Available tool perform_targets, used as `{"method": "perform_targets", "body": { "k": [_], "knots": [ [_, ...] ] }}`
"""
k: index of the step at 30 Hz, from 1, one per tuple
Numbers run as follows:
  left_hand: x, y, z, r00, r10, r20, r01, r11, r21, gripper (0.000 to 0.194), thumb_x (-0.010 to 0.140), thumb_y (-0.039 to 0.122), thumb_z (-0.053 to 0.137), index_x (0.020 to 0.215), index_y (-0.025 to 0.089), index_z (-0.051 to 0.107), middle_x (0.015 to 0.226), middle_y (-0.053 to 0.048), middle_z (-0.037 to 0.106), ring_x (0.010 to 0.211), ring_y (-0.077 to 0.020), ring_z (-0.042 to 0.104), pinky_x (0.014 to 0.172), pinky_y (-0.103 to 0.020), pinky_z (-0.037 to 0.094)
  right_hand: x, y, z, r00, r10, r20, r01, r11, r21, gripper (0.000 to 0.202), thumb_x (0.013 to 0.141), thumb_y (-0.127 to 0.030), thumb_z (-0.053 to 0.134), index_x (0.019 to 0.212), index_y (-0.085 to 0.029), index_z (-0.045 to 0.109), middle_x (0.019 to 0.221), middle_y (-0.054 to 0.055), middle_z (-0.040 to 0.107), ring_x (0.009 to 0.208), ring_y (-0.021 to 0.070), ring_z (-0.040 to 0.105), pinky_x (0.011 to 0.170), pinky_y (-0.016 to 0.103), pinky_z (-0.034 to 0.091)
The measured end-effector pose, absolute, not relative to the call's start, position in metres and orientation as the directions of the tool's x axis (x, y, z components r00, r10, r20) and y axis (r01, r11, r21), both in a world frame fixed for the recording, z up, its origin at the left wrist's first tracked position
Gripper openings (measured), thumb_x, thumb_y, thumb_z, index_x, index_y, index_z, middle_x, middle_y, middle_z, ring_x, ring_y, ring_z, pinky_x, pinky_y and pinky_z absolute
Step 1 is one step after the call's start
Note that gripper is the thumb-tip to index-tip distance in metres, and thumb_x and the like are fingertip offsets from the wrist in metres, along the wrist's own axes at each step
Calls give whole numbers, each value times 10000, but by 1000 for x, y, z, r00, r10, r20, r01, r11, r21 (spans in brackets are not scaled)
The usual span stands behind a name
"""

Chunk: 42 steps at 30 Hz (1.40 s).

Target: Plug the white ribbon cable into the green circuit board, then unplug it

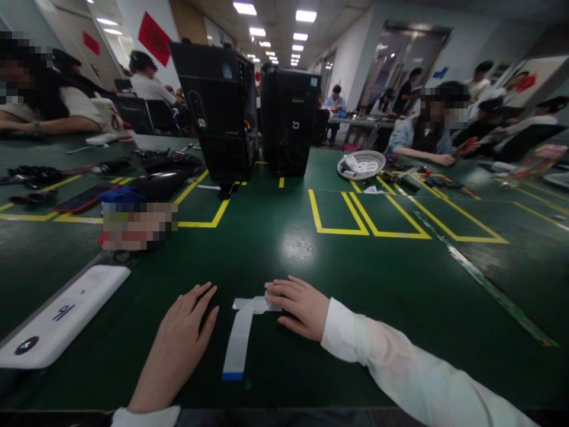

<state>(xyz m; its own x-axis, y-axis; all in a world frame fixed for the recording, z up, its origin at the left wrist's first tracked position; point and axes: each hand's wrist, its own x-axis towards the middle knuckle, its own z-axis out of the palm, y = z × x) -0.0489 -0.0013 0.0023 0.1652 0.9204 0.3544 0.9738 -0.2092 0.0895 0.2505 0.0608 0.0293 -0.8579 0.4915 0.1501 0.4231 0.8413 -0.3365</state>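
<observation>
A white flat ribbon cable (239,344) with a blue end lies on the green table in front of me. It bends at the top, where a short pale strip (242,304) crosses it. My right hand (302,305) rests over the cable's far right end, fingers stretched out and flat, covering part of it. To the left of the cable, my left hand (186,329) lies on the table with its fingers extended and holds nothing. A gap separates it from the cable.
A white device with a dark round spot (80,314) lies at left. Two black computer towers (291,121) stand ahead. Beyond the yellow tape lines are a white basket (361,165) and loose parts. A long green strip (489,281) lies at right. Other people sit around the tables.
</observation>
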Motion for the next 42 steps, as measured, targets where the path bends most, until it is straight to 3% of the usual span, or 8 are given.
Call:
{"method": "perform_targets", "body": {
  "k": [18, 23, 26, 29, 31, 34, 38, 42],
  "knots": [
    [-52, -1, 0, 157, 924, 348, 969, -212, 125, 550, 954, 481, 340, 1319, 136, 563, 1361, -162, 569, 1239, -323, 544, 1063, -550, 413, 248, 57, 36, -895, 431, 114, 358, 847, -394, 575, 928, -397, 476, 1455, -185, 390, 1554, 95, 332, 1429, 204, 295, 1164, 471, 238],
    [-50, -2, 3, 124, 941, 314, 976, -173, 134, 550, 954, 473, 331, 1321, 136, 564, 1369, -160, 567, 1248, -320, 541, 1060, -546, 421, 272, 82, 23, -749, 600, 281, 542, 799, -259, 610, 941, -422, 458, 1494, -201, 325, 1593, 133, 216, 1441, 254, 263, 1142, 501, 286],
    [-49, -2, 5, 128, 941, 314, 975, -177, 132, 549, 954, 471, 333, 1315, 134, 572, 1363, -162, 573, 1251, -323, 541, 1054, -546, 430, 320, 122, 10, -435, 809, 394, 821, 537, -195, 588, 945, -441, 424, 1462, -164, 381, 1565, 198, 240, 1411, 330, 300, 1099, 580, 314],
    [-49, -1, 5, 136, 935, 328, 972, -190, 137, 546, 952, 471, 340, 1313, 136, 575, 1354, -161, 581, 1251, -321, 543, 1062, -544, 425, 392, 157, 3, 17, 915, 402, 981, 61, -182, 615, 926, -450, 433, 1421, -85, 429, 1530, 260, 269, 1397, 394, 289, 1075, 623, 299],
    [-49, -1, 4, 138, 933, 332, 971, -194, 140, 546, 951, 469, 343, 1309, 131, 579, 1351, -165, 583, 1248, -324, 545, 1059, -547, 427, 444, 167, 2, 283, 895, 345, 956, -235, -177, 683, 925, -488, 412, 1431, -28, 409, 1522, 304, 240, 1404, 424, 251, 1080, 627, 257],
    [-49, -2, 3, 135, 931, 338, 971, -193, 142, 546, 951, 463, 345, 1304, 123, 583, 1352, -169, 582, 1249, -328, 546, 1059, -550, 425, 507, 160, 4, 609, 729, 312, 793, -562, -236, 720, 923, -521, 364, 1464, -45, 370, 1543, 298, 192, 1420, 418, 187, 1091, 630, 171],
    [-48, -3, 4, 129, 932, 340, 972, -186, 142, 548, 951, 467, 345, 1320, 129, 570, 1366, -161, 574, 1262, -323, 536, 1072, -545, 412, 545, 137, 7, 711, 645, 281, 703, -663, -257, 737, 919, -498, 340, 1452, 10, 367, 1462, 385, 282, 1359, 467, 277, 1007, 667, 231],
    [-47, -2, 4, 117, 937, 328, 973, -174, 149, 544, 949, 471, 346, 1326, 146, 565, 1371, -153, 574, 1263, -323, 537, 1069, -550, 414, 549, 128, 8, 699, 659, 277, 714, -666, -217, 744, 921, -533, 299, 1405, 15, 434, 1358, 385, 424, 1272, 470, 400, 987, 625, 280]
  ]
}}
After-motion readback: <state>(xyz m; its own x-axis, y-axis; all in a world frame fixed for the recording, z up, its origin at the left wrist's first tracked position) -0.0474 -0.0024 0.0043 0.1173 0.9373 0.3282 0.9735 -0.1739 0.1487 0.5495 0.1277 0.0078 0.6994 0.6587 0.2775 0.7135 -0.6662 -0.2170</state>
